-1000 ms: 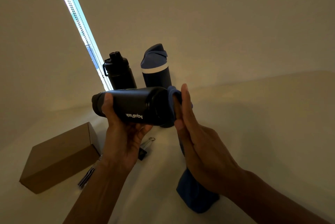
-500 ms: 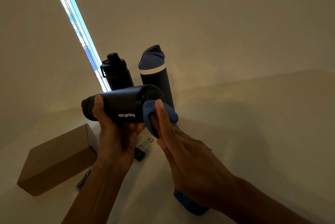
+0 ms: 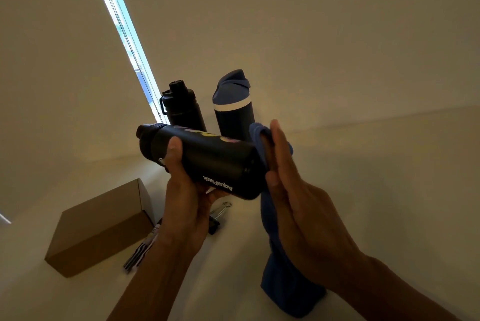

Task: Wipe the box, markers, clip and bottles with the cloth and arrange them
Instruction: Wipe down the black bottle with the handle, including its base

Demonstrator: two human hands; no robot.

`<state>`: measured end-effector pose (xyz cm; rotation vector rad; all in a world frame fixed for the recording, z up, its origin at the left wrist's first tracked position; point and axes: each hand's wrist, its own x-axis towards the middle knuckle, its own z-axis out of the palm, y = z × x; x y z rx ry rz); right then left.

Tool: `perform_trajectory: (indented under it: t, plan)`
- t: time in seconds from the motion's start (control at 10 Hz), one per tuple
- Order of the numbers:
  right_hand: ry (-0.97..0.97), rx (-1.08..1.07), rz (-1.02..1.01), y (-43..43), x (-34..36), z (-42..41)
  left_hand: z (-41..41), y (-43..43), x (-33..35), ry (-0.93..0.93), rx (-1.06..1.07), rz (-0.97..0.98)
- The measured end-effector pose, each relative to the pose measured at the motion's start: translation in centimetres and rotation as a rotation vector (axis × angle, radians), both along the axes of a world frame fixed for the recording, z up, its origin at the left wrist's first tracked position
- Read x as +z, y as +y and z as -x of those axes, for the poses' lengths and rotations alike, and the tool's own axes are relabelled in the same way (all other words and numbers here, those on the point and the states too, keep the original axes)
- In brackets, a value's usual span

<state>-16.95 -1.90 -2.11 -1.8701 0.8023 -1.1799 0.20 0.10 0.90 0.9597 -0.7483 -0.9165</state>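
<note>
My left hand (image 3: 185, 206) grips a black AquaFlask bottle (image 3: 207, 162) held sideways above the table, cap to the left. My right hand (image 3: 298, 201) presses a blue cloth (image 3: 283, 284) flat against the bottle's base with straight fingers; the cloth hangs down below my palm. Behind stand a small black bottle (image 3: 180, 105) and a navy bottle with a blue lid (image 3: 233, 110). A cardboard box (image 3: 101, 227) lies at the left. Markers (image 3: 141, 252) and a black binder clip (image 3: 217, 219) lie under my left wrist, partly hidden.
A pale table (image 3: 389, 191) spreads out to the right of my hands. A bright gap with a bead chain (image 3: 124, 35) runs down the wall behind the bottles.
The cloth moved from the bottle's lower side back onto its base, with my right fingers now straight and upright. The bottle rolled in my left hand, showing coloured stickers on top.
</note>
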Motion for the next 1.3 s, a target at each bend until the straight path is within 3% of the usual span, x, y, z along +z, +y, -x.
perform_trajectory:
  t: [0.1, 0.3, 0.4, 0.5, 0.6, 0.7, 0.9, 1.1, 1.3]
  plan:
    - [-0.063, -0.085, 0.056, 0.7, 0.5, 1.0, -0.2, -0.1, 0.3, -0.06, 0.016, 0.033]
    - [0.006, -0.042, 0.101, 1.2, 0.3, 1.9, -1.7, -0.6, -0.4, -0.102, 0.077, 0.065]
    - [0.154, -0.075, 0.288, 2.7, 1.1, 3.1, -1.3, -0.3, -0.6, -0.237, 0.041, 0.05]
    - [0.085, -0.099, 0.39, 1.9, 0.6, 2.9, -0.9, -0.2, -0.5, -0.332, 0.067, 0.03]
    - [0.006, -0.051, 0.365, 1.3, 0.7, 3.4, -1.2, -0.1, -0.2, -0.349, 0.13, 0.03]
    - [0.046, -0.058, 0.428, 0.4, 1.6, 4.7, -1.4, 0.1, 0.3, -0.373, 0.139, 0.034]
    - [0.296, -0.012, 0.312, -1.6, 1.3, 5.6, -1.4, -0.2, 0.0, -0.461, 0.106, 0.055]
    - [0.293, -0.1, 0.205, -2.6, 2.0, 6.1, -1.2, -0.6, -1.1, -0.659, 0.059, -0.012]
    - [0.392, 0.082, 0.026, -2.7, 0.6, 5.3, 0.0, -0.4, -1.6, -0.797, 0.017, 0.039]
